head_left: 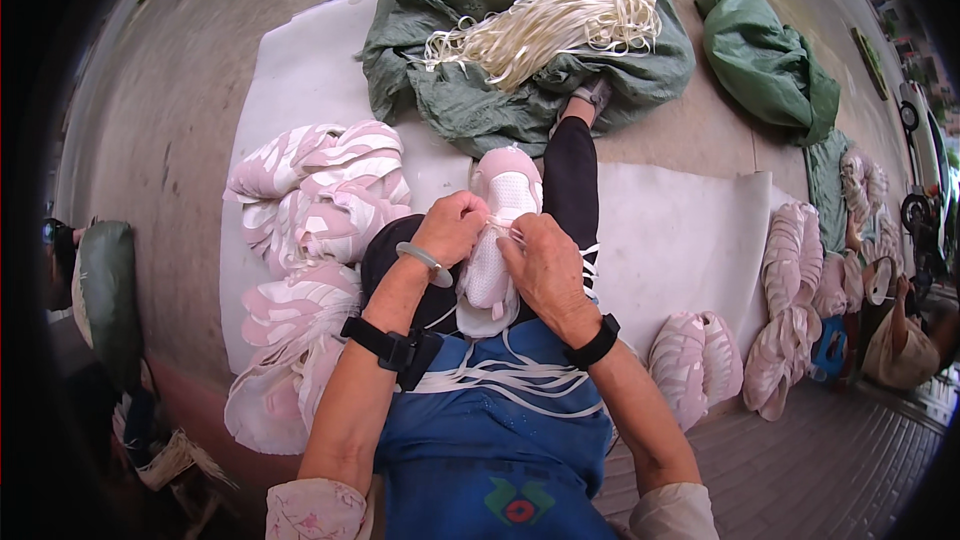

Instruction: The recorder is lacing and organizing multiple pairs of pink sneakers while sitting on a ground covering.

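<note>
A pink and white shoe upper (508, 180) lies across my lap, its toe pointing away from me. My left hand (450, 230) is at the left edge of its opening, thumb and fingers pinched on a pale shoelace (503, 224). From the right, my right hand (545, 262) pinches the same lace near the middle of the upper. The tongue (489, 275) stretches toward me below the hands. Loose white laces (500, 376) drape over my blue apron (480, 435).
Stacked pink and white uppers (330, 195) lie at my left on a white sheet (290, 70). More uppers (697, 365) stand at right. Ahead, a bundle of cream laces (550, 28) rests on a green sack (440, 105). Another green sack (770, 65) lies far right. A person (900, 345) sits beyond.
</note>
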`<state>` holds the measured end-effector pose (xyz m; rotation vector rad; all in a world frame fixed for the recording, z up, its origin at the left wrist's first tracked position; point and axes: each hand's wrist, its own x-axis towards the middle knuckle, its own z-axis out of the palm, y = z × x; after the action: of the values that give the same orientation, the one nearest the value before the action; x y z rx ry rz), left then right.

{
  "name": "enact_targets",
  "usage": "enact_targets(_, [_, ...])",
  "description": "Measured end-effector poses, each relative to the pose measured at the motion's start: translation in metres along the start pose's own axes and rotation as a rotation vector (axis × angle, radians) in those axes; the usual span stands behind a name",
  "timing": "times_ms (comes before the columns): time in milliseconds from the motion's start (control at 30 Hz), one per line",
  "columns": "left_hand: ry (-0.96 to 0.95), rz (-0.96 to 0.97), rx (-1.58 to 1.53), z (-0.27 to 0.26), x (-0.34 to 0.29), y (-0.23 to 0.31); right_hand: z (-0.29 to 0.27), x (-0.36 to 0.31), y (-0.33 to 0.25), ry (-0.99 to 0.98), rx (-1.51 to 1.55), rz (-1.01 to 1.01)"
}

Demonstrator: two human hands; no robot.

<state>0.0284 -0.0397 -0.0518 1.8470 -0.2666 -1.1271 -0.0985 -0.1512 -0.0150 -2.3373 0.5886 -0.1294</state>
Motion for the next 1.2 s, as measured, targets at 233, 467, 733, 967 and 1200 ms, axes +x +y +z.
enact_targets(233, [-0.168,-0.068,-0.3,-0.001,-0.005,-0.001,0.004,-0.001,-0.004,-0.092,-0.128,-0.067])
enact_targets(467, [-0.143,0.027,-0.072,0.003,-0.001,-0.008,0.002,-0.006,-0.016,-0.193,-0.352,-0.247])
enact_targets(733, [-0.127,0.282,0.166,0.006,-0.003,-0.018,-0.005,-0.017,-0.033,-0.275,-0.222,-0.178])
enact_targets(967, [-0.216,0.205,0.212,0.0,-0.012,-0.005,-0.009,-0.031,-0.019,-0.286,-0.02,-0.125])
enact_targets(1200, [-0.155,0.277,0.216,0.004,-0.014,-0.005,-0.021,-0.033,-0.007,-0.388,0.058,-0.148])
